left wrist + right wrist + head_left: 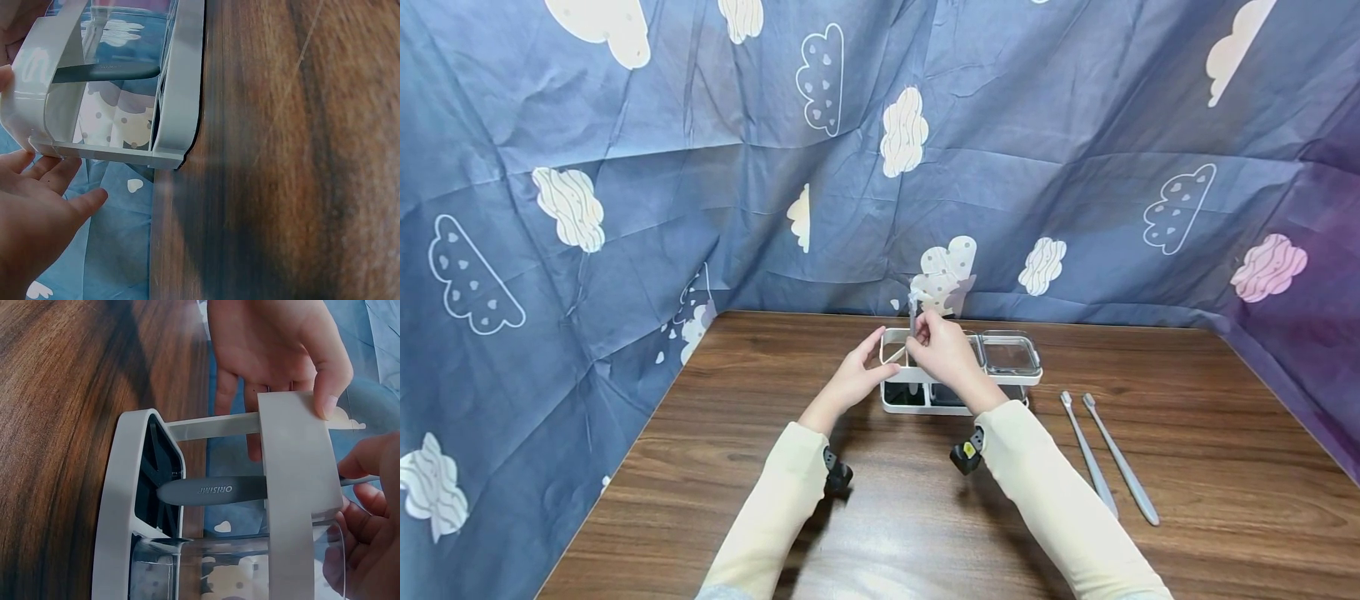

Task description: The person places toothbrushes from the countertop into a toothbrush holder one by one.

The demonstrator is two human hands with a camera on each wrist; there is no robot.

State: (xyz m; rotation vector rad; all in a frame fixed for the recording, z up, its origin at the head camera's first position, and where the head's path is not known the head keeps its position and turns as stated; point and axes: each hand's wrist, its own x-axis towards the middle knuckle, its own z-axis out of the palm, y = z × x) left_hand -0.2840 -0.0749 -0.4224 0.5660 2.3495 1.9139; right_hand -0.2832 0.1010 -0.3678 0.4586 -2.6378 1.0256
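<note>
A white two-tier toothbrush holder (961, 410) stands on the table. My right hand (947, 354) pinches a grey toothbrush (913, 323) upright in the holder's left section, with the bristle head up. In the right wrist view the brush's lettered handle (215, 490) passes through the top frame (290, 456), its rounded end close over the dark base compartment. My left hand (853, 379) holds the holder's left end, thumb on the top frame's front and fingers at the side and behind. Clear cups (1011, 354) sit in the holder's sections to the right.
Two more grey toothbrushes, one nearer (1088, 450) the holder and another (1120, 458) beside it, lie on the brown wooden table (700, 467) to the right. A blue cloud-patterned curtain (850, 167) hangs behind the table's back edge.
</note>
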